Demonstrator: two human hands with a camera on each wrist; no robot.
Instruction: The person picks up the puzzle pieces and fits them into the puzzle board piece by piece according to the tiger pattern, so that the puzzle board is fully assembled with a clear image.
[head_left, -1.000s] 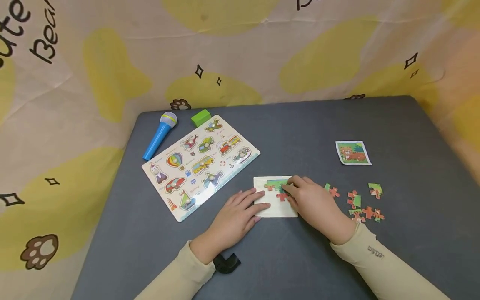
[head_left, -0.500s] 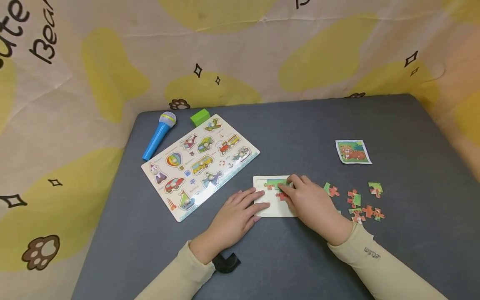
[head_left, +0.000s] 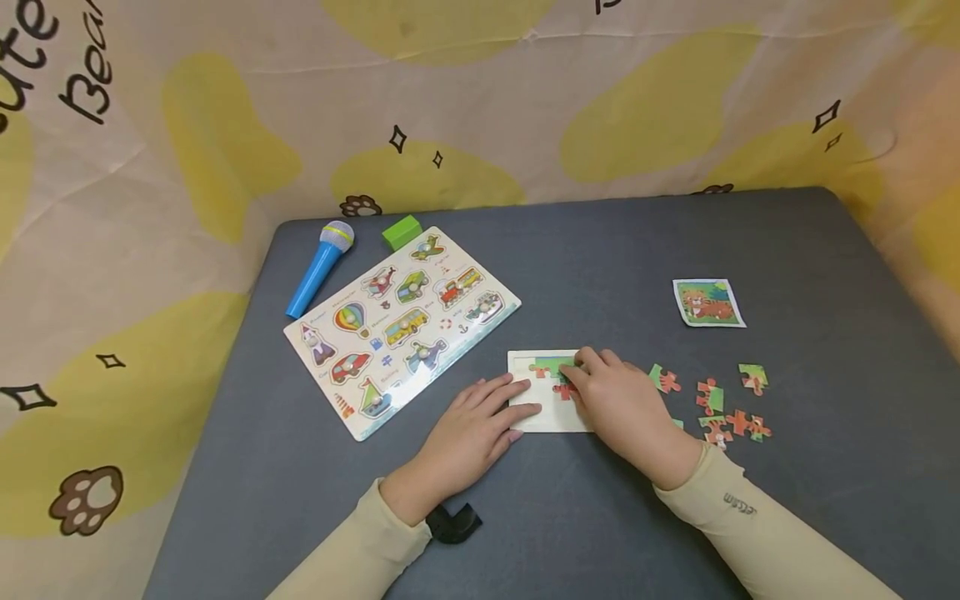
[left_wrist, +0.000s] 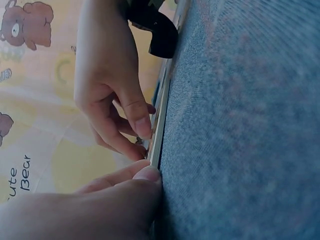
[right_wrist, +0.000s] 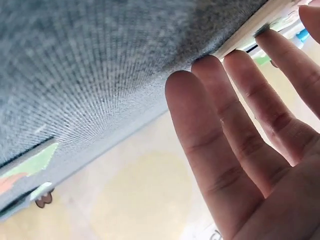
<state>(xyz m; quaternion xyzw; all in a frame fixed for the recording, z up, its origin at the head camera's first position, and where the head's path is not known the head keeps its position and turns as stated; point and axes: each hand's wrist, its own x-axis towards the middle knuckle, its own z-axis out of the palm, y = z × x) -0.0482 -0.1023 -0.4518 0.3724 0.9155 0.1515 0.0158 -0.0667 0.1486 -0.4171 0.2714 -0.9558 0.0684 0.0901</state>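
Note:
A small white puzzle tray (head_left: 534,415) lies on the table with several joined green and red puzzle pieces (head_left: 550,367) in its upper part. The left hand (head_left: 468,433) rests on the tray's left side, its fingers spread and fairly straight. In the left wrist view, that hand's thumb (left_wrist: 148,173) touches the tray edge. From the right, the right hand (head_left: 626,404) reaches over the tray, and its fingertips touch the pieces there. In the right wrist view its fingers (right_wrist: 227,107) are extended along the tray. Whatever lies under the right hand is partly hidden.
Several loose puzzle pieces (head_left: 709,397) lie right of the tray. Behind them is a small picture card (head_left: 708,303). A vehicle picture board (head_left: 397,333), a blue toy microphone (head_left: 318,271) and a green block (head_left: 402,232) lie at the back left.
The right hand's index finger reached a little farther left over the pieces, then drew back slightly. The left hand has stayed in place on the tray.

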